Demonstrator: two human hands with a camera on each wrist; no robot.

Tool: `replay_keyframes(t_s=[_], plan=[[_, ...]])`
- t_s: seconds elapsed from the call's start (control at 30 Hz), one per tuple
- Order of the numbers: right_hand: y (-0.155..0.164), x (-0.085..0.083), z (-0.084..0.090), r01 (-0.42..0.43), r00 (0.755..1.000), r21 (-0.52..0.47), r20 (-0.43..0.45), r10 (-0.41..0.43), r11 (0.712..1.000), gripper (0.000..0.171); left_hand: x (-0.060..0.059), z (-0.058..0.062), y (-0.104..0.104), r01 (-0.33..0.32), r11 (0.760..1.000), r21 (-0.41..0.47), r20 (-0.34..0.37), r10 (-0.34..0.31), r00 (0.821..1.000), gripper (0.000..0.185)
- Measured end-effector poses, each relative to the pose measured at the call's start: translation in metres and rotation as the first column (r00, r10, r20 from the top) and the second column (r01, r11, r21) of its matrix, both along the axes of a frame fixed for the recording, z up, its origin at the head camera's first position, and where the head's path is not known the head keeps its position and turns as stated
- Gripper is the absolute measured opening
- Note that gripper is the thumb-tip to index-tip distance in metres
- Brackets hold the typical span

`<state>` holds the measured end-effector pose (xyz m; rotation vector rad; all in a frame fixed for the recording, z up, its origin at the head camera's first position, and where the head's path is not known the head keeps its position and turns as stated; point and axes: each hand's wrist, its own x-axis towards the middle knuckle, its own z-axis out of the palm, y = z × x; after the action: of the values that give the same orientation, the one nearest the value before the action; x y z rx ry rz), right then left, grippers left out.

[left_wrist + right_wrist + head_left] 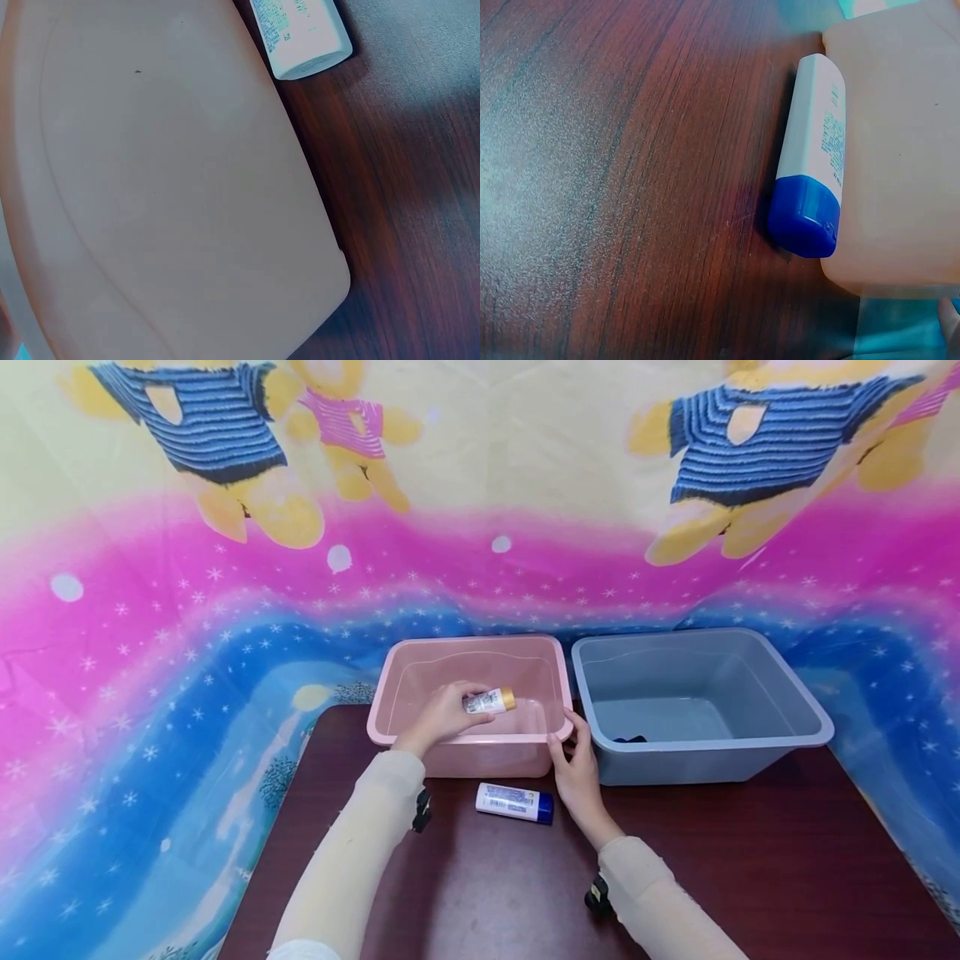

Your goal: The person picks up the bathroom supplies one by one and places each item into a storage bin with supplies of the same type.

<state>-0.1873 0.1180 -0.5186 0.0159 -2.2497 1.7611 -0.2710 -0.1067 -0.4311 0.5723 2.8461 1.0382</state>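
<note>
My left hand point(447, 714) grips a small white bottle with a gold cap point(491, 700) above the inside of the pink plastic basin point(468, 760). The bottle lies nearly level, its cap pointing right. At the basin's front right corner my right hand point(579, 777) holds the rim, thumb at the front and fingers along the right side. A white bottle with a blue cap point(513, 802) lies on its side on the table before the basin; it also shows in the right wrist view, blue cap point(805, 216) towards the viewer. The left wrist view shows neither hand's grip.
A grey-blue basin point(705, 745) stands to the right of the pink one, with a small black thing point(630, 739) partly visible inside. Both stand on a dark wooden table point(510, 893). Behind them hangs a printed cloth point(480, 560).
</note>
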Motion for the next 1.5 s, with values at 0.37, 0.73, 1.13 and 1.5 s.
replay_keyframes(t_s=[0.37,0.73,1.13,1.5], plan=[[0.0,0.0,-0.002,0.002,1.0,-0.01,-0.01,-0.003,1.0,0.051,-0.003,0.003,-0.002,0.054,0.996,0.077,-0.074,-0.049,0.996,0.027],[0.001,0.001,-0.001,0.001,1.0,-0.003,-0.002,-0.001,1.0,0.052,0.003,0.007,0.002,0.056,0.995,0.08,-0.057,-0.052,0.997,0.026],[0.0,0.0,0.002,0.003,1.0,0.007,0.014,-0.003,1.0,0.05,0.014,0.012,0.002,0.11,0.99,0.087,-0.128,-0.099,0.987,0.026],[0.001,0.001,0.003,-0.01,1.0,0.015,0.027,0.01,1.0,0.051,0.028,0.019,0.004,0.13,0.989,0.063,-0.24,-0.112,0.964,0.025]])
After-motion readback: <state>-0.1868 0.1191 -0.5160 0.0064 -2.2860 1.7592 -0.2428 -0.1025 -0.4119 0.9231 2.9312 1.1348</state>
